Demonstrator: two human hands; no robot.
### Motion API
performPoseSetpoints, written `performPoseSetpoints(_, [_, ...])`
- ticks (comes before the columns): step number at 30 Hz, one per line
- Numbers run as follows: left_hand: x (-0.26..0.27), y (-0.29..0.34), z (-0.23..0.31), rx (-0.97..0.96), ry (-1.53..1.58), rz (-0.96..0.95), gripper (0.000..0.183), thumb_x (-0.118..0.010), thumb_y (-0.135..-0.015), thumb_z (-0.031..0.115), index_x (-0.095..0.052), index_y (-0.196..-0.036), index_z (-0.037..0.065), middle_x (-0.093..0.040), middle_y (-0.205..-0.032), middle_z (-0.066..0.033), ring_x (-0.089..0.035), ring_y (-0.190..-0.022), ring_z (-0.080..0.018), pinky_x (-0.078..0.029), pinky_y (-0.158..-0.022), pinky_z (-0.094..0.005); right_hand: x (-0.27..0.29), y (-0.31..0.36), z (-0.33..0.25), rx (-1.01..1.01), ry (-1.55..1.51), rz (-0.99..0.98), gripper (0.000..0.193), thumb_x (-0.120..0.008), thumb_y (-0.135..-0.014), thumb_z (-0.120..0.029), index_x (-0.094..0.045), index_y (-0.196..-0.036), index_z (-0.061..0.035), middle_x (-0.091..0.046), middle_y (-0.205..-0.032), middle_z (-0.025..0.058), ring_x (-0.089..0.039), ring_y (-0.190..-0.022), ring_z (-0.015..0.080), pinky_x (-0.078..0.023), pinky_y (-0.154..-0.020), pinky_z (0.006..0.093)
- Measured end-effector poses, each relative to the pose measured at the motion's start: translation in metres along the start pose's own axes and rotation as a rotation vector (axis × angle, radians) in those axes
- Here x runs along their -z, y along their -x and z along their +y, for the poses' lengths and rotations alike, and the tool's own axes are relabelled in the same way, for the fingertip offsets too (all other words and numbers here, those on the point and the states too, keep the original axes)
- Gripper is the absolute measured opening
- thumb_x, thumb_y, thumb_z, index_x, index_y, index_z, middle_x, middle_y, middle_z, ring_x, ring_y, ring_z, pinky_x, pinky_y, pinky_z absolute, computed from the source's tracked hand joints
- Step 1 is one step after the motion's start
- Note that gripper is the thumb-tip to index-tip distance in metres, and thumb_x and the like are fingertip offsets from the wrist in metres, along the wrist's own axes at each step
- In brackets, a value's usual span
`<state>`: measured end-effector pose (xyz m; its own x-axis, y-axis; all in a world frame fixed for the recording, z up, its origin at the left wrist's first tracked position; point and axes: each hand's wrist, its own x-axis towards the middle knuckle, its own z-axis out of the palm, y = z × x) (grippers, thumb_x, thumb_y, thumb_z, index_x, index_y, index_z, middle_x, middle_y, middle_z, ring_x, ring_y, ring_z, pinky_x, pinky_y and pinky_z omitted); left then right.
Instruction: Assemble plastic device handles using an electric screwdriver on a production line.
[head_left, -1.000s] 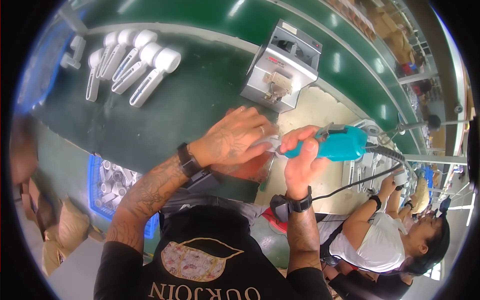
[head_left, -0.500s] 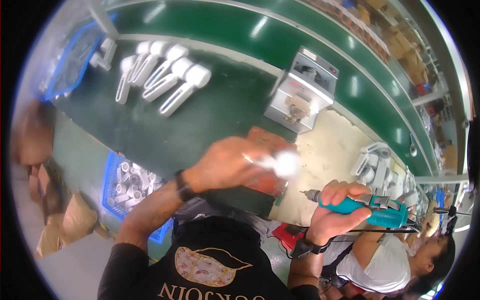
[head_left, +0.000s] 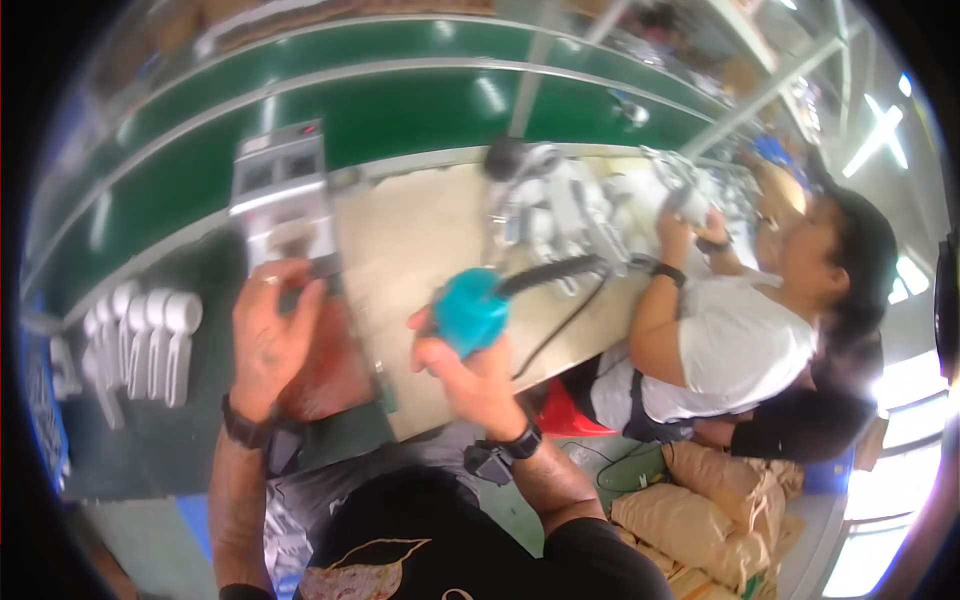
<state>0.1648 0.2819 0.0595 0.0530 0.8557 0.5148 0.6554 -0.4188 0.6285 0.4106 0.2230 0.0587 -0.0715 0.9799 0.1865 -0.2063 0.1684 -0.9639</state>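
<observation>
My left hand (head_left: 268, 335) is at the front of a silver box-shaped machine (head_left: 285, 205), over the far end of a reddish-brown mat (head_left: 335, 365). Its thumb and fingers are curved and apart, and I see nothing between them. My right hand (head_left: 482, 385) is wrapped round a teal electric screwdriver (head_left: 468, 312) above the pale part of the table. The rear end of the tool faces up, and a dark cable runs off it to the right; its tip is hidden.
Several white handle-shaped parts (head_left: 160, 345) lie in a row at the left on the green tabletop. More white and grey parts (head_left: 555, 210) are piled at the back right. A co-worker (head_left: 735, 320) sits at the right, hands on a part. Brown sacks (head_left: 700, 510) lie below.
The view has swung to the right. My left hand has gone to the machine, and the white part it held no longer shows in it. My right hand has tilted the screwdriver.
</observation>
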Motion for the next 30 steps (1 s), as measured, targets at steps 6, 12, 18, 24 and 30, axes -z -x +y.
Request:
performPoseSetpoints(6, [-0.17, -0.087, 0.006, -0.154, 0.253, -0.098, 0.041, -0.079, -0.086, 0.03, -0.062, -0.109, 0.001, -0.065, -0.097, -0.0108, -0.062, -0.084, -0.022, -0.051, -0.073, -0.0339, 0.024, 0.009, -0.007, 0.058, 0.233, 0.003, 0.045, -0.074, -0.092, -0.022, -0.051, -0.123, 0.0026, -0.066, -0.093, 0.0085, -0.063, -0.08, 0.0127, -0.051, -0.072, 0.029])
performPoseSetpoints(12, [-0.252, -0.114, -0.004, 0.013, 0.044, -0.372, 0.054, -0.076, -0.083, 0.047, -0.063, -0.108, 0.001, -0.065, -0.107, -0.0163, -0.066, -0.097, -0.0301, -0.052, -0.088, -0.0401, 0.042, 0.027, -0.018, -0.002, 0.233, 0.032, 0.037, -0.072, -0.087, -0.009, -0.054, -0.114, 0.0065, -0.065, -0.086, 0.0099, -0.062, -0.076, 0.0149, -0.05, -0.072, 0.0293])
performPoseSetpoints(18, [-0.254, -0.115, 0.03, 0.182, 0.143, -0.349, 0.048, -0.07, -0.083, 0.048, -0.064, -0.1, 0.003, -0.065, -0.102, -0.0158, -0.061, -0.102, -0.0364, -0.049, -0.089, -0.0429, 0.05, 0.021, -0.016, 0.031, 0.138, 0.07, 0.051, -0.079, -0.088, -0.029, -0.054, -0.114, 0.0071, -0.063, -0.082, 0.0088, -0.06, -0.074, 0.0152, -0.048, -0.069, 0.029])
performPoseSetpoints(24, [-0.265, -0.128, 0.04, 0.215, 0.171, -0.563, 0.053, -0.076, -0.08, 0.053, -0.07, -0.097, 0.003, -0.073, -0.091, -0.014, -0.069, -0.086, -0.029, -0.054, -0.079, -0.0382, 0.042, 0.009, -0.035, 0.043, 0.37, 0.09, 0.039, -0.077, -0.09, -0.032, -0.065, -0.107, 0.0, -0.065, -0.086, 0.0024, -0.06, -0.08, 0.0118, -0.05, -0.074, 0.0296])
performPoseSetpoints(30, [-0.277, -0.128, 0.046, 0.238, 0.115, -0.416, 0.053, -0.075, -0.083, 0.051, -0.069, -0.097, 0.0, -0.074, -0.088, -0.0145, -0.072, -0.083, -0.0264, -0.056, -0.078, -0.0368, 0.033, 0.016, -0.047, -0.045, 0.307, 0.065, 0.048, -0.076, -0.09, -0.033, -0.059, -0.121, -0.0003, -0.065, -0.084, 0.0135, -0.057, -0.071, 0.0223, -0.049, -0.072, 0.0358])
